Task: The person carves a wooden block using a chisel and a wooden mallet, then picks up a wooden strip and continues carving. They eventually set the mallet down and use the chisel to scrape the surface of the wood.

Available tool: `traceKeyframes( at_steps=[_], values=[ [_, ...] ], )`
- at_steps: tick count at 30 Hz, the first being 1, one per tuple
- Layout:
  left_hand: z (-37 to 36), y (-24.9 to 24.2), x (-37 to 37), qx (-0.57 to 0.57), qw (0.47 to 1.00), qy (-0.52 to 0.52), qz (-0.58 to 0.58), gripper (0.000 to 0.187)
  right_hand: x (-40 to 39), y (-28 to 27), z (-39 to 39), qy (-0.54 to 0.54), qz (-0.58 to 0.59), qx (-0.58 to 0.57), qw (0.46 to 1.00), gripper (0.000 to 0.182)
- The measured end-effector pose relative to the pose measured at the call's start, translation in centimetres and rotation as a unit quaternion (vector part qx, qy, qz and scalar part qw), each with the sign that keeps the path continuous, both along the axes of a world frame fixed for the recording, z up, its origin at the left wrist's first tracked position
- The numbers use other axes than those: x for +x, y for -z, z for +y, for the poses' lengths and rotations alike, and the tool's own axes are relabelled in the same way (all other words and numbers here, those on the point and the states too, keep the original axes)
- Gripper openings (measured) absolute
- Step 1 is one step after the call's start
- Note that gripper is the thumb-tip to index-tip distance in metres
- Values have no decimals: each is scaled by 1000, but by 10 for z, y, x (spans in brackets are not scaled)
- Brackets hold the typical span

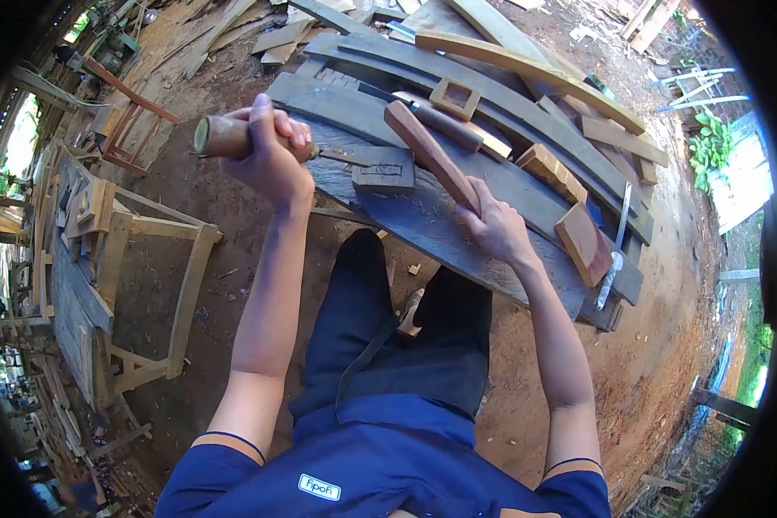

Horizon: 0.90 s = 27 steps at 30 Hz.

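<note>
My left hand (272, 155) is wrapped round the thick wooden handle of a chisel (220, 136). Its thin metal blade points right, with the tip at a small grey wood block (383, 170) that has a rectangle marked or cut on its top. The block lies near the bench's front edge. In my right hand (498, 224) is the lower end of a reddish-brown wooden bar (427, 151), slanting up and left, its far end just above and right of the block. Between the bar and the block I see a gap.
On the plank bench (457, 237) lie a square wooden frame (455, 98), a dark-handled tool (447, 127), a grooved block (551, 173), a reddish block (583, 243) and a metal ruler (623, 216). Long boards (527, 69) cover the far side. Another wooden bench (190, 285) stands left.
</note>
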<state>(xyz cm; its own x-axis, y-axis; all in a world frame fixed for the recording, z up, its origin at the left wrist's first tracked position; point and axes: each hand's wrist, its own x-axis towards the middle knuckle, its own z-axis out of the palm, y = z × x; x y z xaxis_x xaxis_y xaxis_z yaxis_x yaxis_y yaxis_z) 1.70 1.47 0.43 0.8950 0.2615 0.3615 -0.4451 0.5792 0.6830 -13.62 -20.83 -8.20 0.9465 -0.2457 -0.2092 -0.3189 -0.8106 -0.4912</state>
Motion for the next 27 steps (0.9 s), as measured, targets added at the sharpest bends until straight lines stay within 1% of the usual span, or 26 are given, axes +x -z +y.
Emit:
traceKeyframes(
  at_steps=[4,7,11,14,16,23,27],
  values=[
    [-7,1,-6,51,999,7,10,18,-1,0,1,-4,-6,6,1000,55],
    [-10,3,-8,81,996,12,-25,18,-1,2,0,1,-7,0,1000,55],
    [-9,2,-10,96,994,28,-43,18,0,2,0,2,-5,9,1000,55],
    [-10,4,-11,92,995,28,-32,17,-1,2,0,6,5,10,1000,55],
    [-12,5,-9,71,997,24,-36,22,-1,3,-1,7,-5,7,1000,55],
    [-14,7,-12,79,996,28,-24,22,0,-1,0,8,9,7,1000,54],
    [-22,6,-18,127,991,33,-19,18,-1,1,0,6,-2,2,1000,54]
  ],
)
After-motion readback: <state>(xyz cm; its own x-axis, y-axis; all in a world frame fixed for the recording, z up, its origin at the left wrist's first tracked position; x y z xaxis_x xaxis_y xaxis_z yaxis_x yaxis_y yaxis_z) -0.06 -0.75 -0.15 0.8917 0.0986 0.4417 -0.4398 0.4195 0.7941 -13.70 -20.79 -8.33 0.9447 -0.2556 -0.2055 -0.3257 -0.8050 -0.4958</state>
